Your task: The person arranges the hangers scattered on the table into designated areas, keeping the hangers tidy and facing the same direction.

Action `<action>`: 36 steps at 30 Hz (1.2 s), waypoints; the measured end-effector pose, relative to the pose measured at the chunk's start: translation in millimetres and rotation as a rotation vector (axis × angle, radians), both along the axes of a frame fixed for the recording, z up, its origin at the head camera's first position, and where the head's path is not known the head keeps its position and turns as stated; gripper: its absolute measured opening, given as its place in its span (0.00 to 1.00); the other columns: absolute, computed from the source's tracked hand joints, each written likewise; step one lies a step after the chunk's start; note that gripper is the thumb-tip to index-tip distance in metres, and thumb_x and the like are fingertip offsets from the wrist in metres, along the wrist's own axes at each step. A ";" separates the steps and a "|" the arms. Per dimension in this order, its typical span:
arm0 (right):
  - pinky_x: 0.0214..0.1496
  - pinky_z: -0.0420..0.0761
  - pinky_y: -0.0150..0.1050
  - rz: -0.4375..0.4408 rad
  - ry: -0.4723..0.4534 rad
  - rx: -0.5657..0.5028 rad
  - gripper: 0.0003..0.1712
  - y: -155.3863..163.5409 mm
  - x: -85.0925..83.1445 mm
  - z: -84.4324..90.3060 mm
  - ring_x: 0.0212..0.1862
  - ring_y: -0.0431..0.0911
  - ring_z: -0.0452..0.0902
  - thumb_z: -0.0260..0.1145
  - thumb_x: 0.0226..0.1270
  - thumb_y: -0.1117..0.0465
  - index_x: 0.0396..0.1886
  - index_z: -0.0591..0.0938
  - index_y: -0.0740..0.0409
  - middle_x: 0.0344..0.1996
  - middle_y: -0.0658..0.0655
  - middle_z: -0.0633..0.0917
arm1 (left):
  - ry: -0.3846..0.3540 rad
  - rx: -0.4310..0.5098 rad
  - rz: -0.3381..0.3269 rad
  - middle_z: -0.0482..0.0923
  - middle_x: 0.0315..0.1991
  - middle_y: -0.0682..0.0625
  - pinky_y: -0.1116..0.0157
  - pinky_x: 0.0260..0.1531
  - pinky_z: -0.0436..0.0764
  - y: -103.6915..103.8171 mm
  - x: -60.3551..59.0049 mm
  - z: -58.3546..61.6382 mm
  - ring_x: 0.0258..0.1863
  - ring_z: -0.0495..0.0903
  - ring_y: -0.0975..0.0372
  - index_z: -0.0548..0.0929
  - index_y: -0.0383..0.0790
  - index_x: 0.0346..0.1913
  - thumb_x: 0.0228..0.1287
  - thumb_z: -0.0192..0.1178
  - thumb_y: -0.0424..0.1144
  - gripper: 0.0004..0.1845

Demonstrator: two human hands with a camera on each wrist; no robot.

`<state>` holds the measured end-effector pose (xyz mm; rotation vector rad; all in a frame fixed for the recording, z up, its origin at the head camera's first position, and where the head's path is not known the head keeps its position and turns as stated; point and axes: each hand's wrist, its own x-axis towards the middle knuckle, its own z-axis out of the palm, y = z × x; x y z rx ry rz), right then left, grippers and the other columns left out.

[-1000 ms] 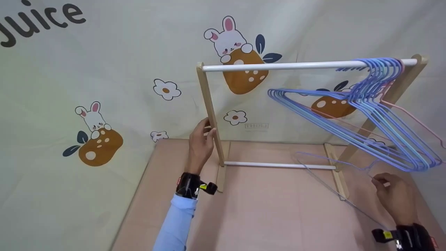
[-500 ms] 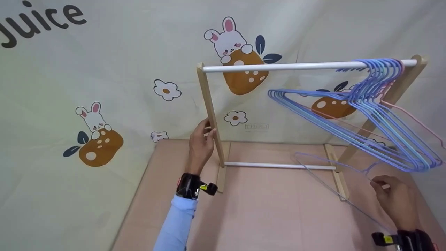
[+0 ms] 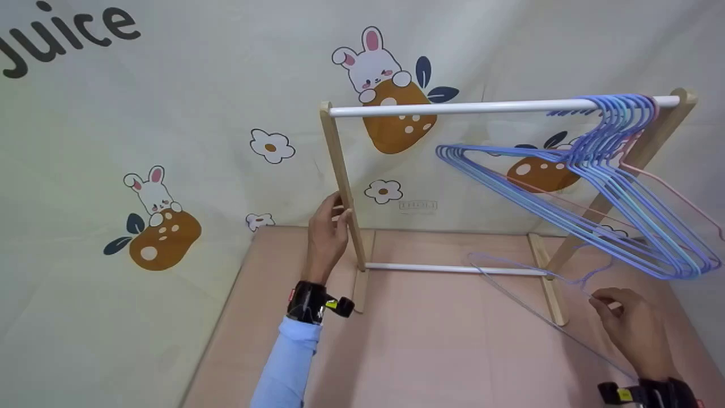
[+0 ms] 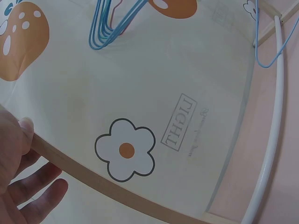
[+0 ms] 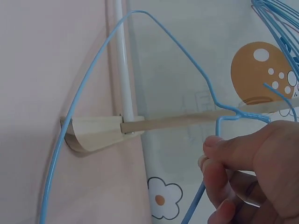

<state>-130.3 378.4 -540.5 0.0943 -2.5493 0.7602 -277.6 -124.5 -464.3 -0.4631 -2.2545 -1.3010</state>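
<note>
My left hand [image 3: 327, 241] grips the left wooden post [image 3: 341, 181] of a small clothes rack. In the left wrist view, the thumb is on one side of the post and the fingers on the other. Low at the right, my right hand [image 3: 637, 328] pinches a blue wire hanger [image 5: 240, 113] between thumb and fingers, just below its hook. This hanger is tilted, its far corner reaching over the rack's lower bar. Several blue hangers [image 3: 583, 150] hang bunched at the right end of the white top bar [image 3: 453, 107], with a pink hanger [image 3: 668, 184] behind them.
The rack's lower white bar [image 3: 442, 268] joins two wooden feet, the right foot [image 3: 552, 300] lying close to the held hanger. A pink surface [image 3: 430, 340] spreads beneath. Behind stands a pale curtain [image 3: 215, 113] printed with rabbits and flowers.
My right hand has shifted a little left and down, bringing the held hanger left with it. The left hand, the rack and the hung hangers look unmoved.
</note>
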 end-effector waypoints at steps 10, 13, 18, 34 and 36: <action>0.20 0.72 0.27 0.029 -0.009 0.015 0.07 -24.4 -3.5 -0.8 0.19 0.39 0.73 0.72 0.50 0.71 0.30 0.84 0.59 0.25 0.52 0.81 | -0.029 0.006 0.009 0.75 0.48 0.47 0.71 0.37 0.80 0.8 -0.6 -0.3 0.43 0.78 0.61 0.71 0.37 0.61 0.68 0.53 0.33 0.19; 0.20 0.72 0.29 0.030 -0.016 0.011 0.08 -32.6 -5.1 -2.1 0.21 0.40 0.73 0.72 0.50 0.70 0.31 0.84 0.59 0.26 0.51 0.81 | -0.032 0.010 0.009 0.75 0.48 0.47 0.71 0.38 0.80 1.1 -0.9 -0.2 0.43 0.78 0.61 0.71 0.37 0.61 0.68 0.53 0.33 0.19; 0.20 0.72 0.26 0.036 -0.018 -0.009 0.10 -46.0 -7.3 -1.5 0.22 0.40 0.74 0.70 0.50 0.73 0.33 0.83 0.60 0.27 0.51 0.80 | -0.019 0.010 0.007 0.75 0.48 0.46 0.71 0.37 0.80 1.4 -0.4 0.1 0.43 0.78 0.61 0.71 0.37 0.61 0.67 0.54 0.32 0.19; 0.22 0.66 0.20 0.080 0.244 0.011 0.14 -72.3 -21.0 31.8 0.22 0.36 0.70 0.72 0.48 0.75 0.36 0.85 0.61 0.29 0.51 0.82 | -0.011 0.006 0.013 0.76 0.48 0.46 0.71 0.36 0.80 0.4 -1.5 -2.2 0.44 0.78 0.63 0.71 0.36 0.60 0.67 0.55 0.32 0.19; 0.23 0.66 0.20 0.086 0.271 0.011 0.13 -73.5 -21.8 38.5 0.23 0.37 0.70 0.72 0.49 0.75 0.36 0.85 0.61 0.30 0.52 0.82 | -0.012 0.006 0.013 0.76 0.48 0.46 0.71 0.37 0.80 -0.2 -1.4 -2.2 0.44 0.78 0.63 0.71 0.36 0.60 0.67 0.55 0.32 0.19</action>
